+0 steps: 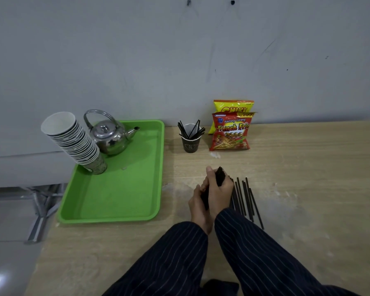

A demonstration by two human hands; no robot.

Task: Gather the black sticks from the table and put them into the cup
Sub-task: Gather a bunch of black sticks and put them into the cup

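While both my hands, left (pixel 198 201) and right (pixel 219 191), are wrapped tight around a bundle of black sticks (pixel 219 176), more loose sticks (pixel 247 197) lie beside them on the table (pixel 308 167). They look light, stiff and slippery, so I'd grip mid-length. The cup (pixel 190 143) sits farther back, some already in.

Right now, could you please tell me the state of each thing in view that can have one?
Left hand: closed on the bundle of black sticks.
Right hand: closed on the same bundle.
Bundle of black sticks: held in both hands, above the table.
Loose black sticks: lying flat on the table.
Black cup: upright, already holding sticks.
Kettle: upright on the green tray, lid on.
Stack of paper cups: leaning, on the tray.
Snack bags: propped upright, sealed.
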